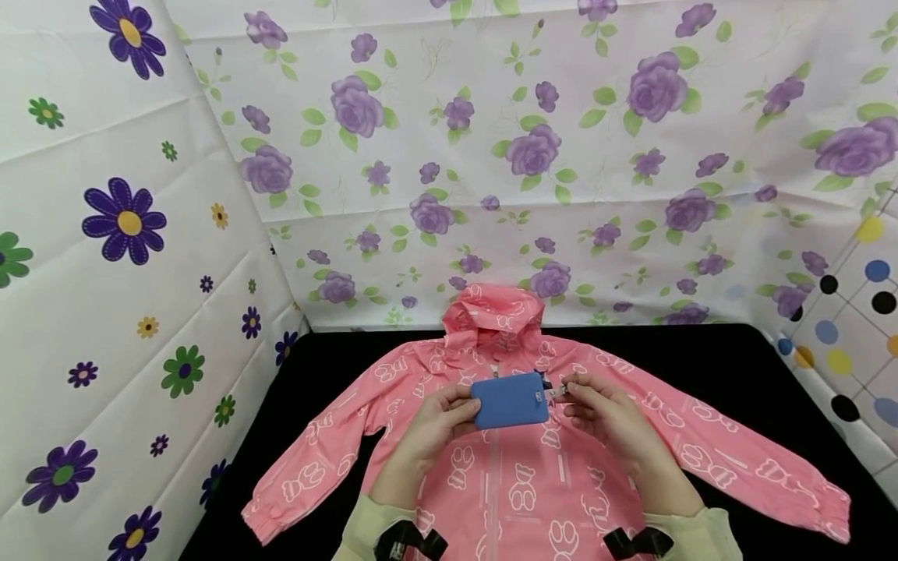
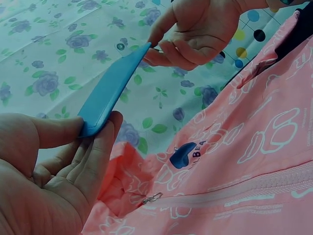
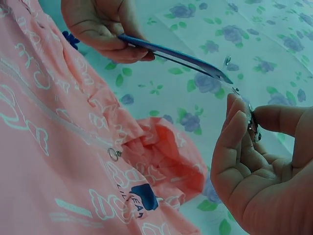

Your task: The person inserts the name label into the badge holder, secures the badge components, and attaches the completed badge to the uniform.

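A blue badge holder [image 1: 510, 400] is held above a pink hooded jacket [image 1: 463, 475]. My left hand [image 1: 440, 425] pinches one short end of it between thumb and fingers, as the left wrist view also shows. At the opposite end, my right hand [image 1: 609, 413] pinches a small metal clip [image 3: 253, 126], joined to the holder by a short clear strap [image 1: 553, 393]. The clip is partly hidden by the right fingertips. Beneath the hands the jacket lies front up with its zipper [image 2: 234, 188] closed, and a dark blue chest print [image 3: 145, 197] shows.
The jacket lies on a black tabletop [image 1: 295, 405], its sleeves spread to both sides and its hood [image 1: 494, 304] toward the back. White flowered cloth [image 1: 484, 179] hangs behind, with more patterned cloth at the left [image 1: 105, 312] and a dotted cloth [image 1: 859, 335] at the right.
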